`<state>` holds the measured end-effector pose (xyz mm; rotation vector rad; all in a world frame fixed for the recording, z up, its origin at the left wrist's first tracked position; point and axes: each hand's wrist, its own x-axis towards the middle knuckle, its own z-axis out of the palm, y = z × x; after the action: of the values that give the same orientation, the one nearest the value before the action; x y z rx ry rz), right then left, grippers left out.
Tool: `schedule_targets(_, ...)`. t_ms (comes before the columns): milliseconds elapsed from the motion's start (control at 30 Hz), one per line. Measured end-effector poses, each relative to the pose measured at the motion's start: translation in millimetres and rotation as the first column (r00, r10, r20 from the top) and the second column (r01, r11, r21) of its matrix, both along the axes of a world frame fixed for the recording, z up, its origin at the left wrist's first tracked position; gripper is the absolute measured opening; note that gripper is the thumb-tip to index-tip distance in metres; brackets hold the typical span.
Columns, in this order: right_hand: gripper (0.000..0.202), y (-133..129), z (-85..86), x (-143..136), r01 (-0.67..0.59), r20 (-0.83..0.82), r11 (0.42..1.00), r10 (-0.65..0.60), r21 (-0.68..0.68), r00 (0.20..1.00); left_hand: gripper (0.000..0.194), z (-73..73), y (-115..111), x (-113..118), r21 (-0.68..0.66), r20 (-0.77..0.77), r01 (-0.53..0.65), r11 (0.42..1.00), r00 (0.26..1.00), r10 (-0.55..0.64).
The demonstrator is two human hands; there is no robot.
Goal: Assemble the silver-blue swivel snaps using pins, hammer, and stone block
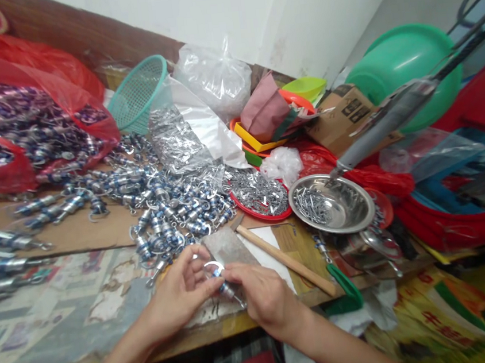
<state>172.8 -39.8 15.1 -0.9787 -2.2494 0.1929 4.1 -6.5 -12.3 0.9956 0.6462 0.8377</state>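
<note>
A small blue and silver metal piece [227,290] with a curved hook hangs between my two hands, tilted down to the right. My left hand [183,289] pinches its upper part between thumb and fingers. On its other side, my right hand [265,294] closes on the piece with thumb and index finger. Just behind my hands lies a flat grey metal block [230,247]. Beside it rests a hammer with a wooden handle [288,260]. A large heap of similar blue and silver pieces [163,213] spreads behind my left hand.
A red plate of flat metal bits [261,194] and a steel bowl of pins [334,203] stand behind the hammer. Red bags [62,79] hold more pieces at left. A teal basket [140,94], cardboard box [343,116] and green basin [413,71] are at the back.
</note>
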Motion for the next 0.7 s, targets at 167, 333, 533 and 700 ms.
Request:
schedule_targets(167,0.028,-1,-4.5,2,-0.013,-0.037,1.0,0.013,-0.009,0.999,0.028,0.6,-2,-2,-0.038,0.035,0.013,0.999,0.999,-0.011)
schedule_targets(333,0.032,-4,-10.8,4,0.001,-0.106,0.995,-0.012,-0.1,0.994,0.033,-4.1,0,-2,-0.129,0.125,0.028,0.991,0.992,-0.011)
schedule_targets(533,0.034,-4,-8.8,9,0.061,-0.193,0.974,-0.104,-0.218,0.976,0.035,-1.9,4,-3,-0.135,0.068,0.023,0.991,0.998,-0.013)
schedule_targets(700,0.024,17,-14.4,51,0.502,0.075,0.844,-0.497,-0.189,0.864,0.038,1.9,6,-2,-0.159,-0.001,-0.003,0.987,1.0,0.003)
